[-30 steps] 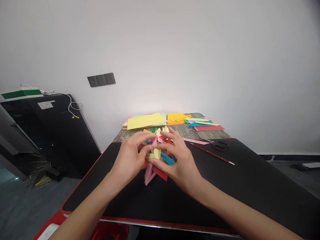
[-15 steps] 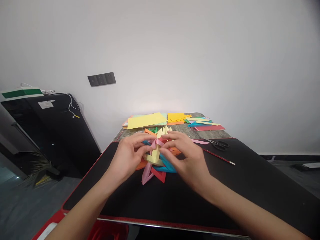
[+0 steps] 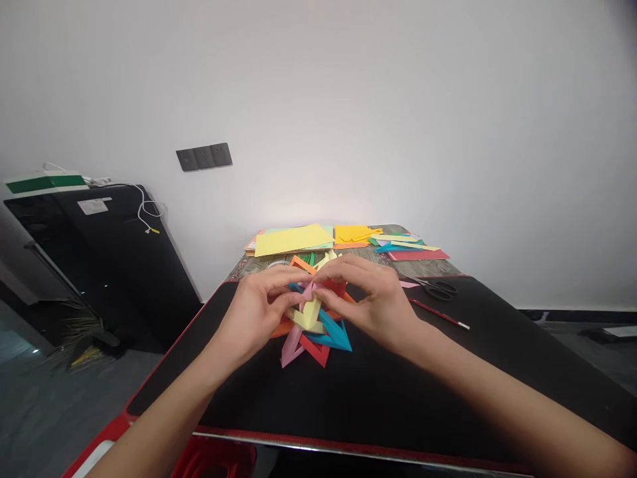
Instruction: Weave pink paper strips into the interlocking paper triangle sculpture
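Observation:
A folded-paper star model [image 3: 311,318] lies on the black mat, its pointed loops in pink, red, blue, yellow and orange. My left hand [image 3: 261,302] comes in from the left, thumb and fingers closed on a pink paper strip [image 3: 309,291] at the model's upper middle. From the right, my right hand [image 3: 375,292] pinches at the same pink strip, its fingertips almost touching those of the left. Fingers cover part of the strip and the model's far side.
Scissors [image 3: 435,287] and a dark red pencil [image 3: 440,314] lie on the mat [image 3: 398,392] to the right. Behind are yellow paper sheets [image 3: 293,240], orange paper [image 3: 353,234] and mixed coloured strips [image 3: 413,245]. A black cabinet [image 3: 109,259] stands left of the table.
My right hand has shifted left and closed its fingertips around the pink strip beside my left hand. More of the blue loop shows now. My left hand has barely moved.

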`<state>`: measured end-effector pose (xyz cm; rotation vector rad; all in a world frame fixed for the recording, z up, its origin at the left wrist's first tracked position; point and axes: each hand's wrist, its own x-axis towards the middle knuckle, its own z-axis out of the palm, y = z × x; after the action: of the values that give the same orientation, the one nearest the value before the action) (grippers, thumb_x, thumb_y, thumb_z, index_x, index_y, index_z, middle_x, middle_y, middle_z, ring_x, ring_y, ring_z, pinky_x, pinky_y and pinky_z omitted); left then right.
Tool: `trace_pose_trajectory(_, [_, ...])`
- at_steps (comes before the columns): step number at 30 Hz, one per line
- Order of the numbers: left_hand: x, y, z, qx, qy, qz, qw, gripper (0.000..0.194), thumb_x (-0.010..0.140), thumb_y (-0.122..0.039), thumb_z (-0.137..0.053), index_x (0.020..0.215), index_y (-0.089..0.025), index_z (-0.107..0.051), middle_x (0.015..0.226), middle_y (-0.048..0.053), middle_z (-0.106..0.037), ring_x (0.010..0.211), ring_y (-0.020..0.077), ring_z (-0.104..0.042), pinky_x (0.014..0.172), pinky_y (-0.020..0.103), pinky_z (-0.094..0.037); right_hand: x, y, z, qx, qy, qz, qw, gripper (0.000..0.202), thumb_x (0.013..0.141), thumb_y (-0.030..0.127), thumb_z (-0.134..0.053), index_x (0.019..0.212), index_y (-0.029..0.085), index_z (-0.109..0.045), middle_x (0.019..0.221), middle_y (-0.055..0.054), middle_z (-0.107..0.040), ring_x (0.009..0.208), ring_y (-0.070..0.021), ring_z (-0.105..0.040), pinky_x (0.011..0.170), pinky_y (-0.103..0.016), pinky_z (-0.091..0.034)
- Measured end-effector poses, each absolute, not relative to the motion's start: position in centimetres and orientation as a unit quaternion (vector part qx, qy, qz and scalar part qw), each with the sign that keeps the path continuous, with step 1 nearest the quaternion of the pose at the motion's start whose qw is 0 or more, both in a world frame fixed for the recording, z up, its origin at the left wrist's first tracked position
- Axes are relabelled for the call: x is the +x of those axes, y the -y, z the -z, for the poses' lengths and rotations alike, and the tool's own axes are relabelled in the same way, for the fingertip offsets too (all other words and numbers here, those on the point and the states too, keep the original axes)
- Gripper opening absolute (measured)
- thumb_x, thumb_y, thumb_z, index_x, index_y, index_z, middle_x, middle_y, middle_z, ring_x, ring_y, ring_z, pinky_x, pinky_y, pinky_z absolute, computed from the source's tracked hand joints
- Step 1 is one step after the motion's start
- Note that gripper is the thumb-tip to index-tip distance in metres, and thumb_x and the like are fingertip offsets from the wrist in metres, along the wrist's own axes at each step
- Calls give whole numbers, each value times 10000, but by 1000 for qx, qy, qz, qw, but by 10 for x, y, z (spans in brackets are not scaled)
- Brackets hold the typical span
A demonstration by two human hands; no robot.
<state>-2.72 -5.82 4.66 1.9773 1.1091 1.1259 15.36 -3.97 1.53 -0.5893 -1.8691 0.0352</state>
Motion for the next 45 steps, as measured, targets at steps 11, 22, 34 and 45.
trace_pose_trajectory(11, [-27, 59, -46, 760, -406, -419, 286, 287, 797, -51, -608, 974, -217, -760, 1105, 63, -674, 837, 151, -655, 582, 183, -542, 151, 43, -14, -247, 782, -58, 569, 123, 780, 96, -613, 826, 177, -693, 835, -66, -677, 750, -163, -639, 624, -306, -543])
trace_pose_trajectory(22, [-29, 59, -47, 764, -401, -417, 286, 303, 792, -34, -608, 972, -224, -761, 1061, 48, -675, 800, 128, -645, 588, 169, -534, 150, 45, -15, -241, 782, -67, 571, 119, 764, 70, -628, 812, 144, -708, 824, -92, -682, 740, -172, -637, 624, -323, -555])
trace_pose_trajectory(34, [-28, 59, -46, 751, -392, -422, 324, 309, 785, -14, -605, 963, -215, -759, 1029, 32, -661, 694, 81, -627, 573, 147, -539, 150, 45, -15, -231, 781, -60, 578, 120, 755, 41, -626, 808, 105, -712, 819, -114, -679, 715, -172, -647, 568, -298, -554])
trace_pose_trajectory(45, [-30, 61, -47, 757, -391, -415, 321, 292, 801, -46, -595, 967, -223, -758, 1052, 42, -663, 720, 98, -634, 591, 173, -552, 151, 46, -15, -238, 785, -68, 568, 121, 776, 72, -614, 805, 166, -684, 844, -83, -677, 711, -156, -650, 573, -289, -570])
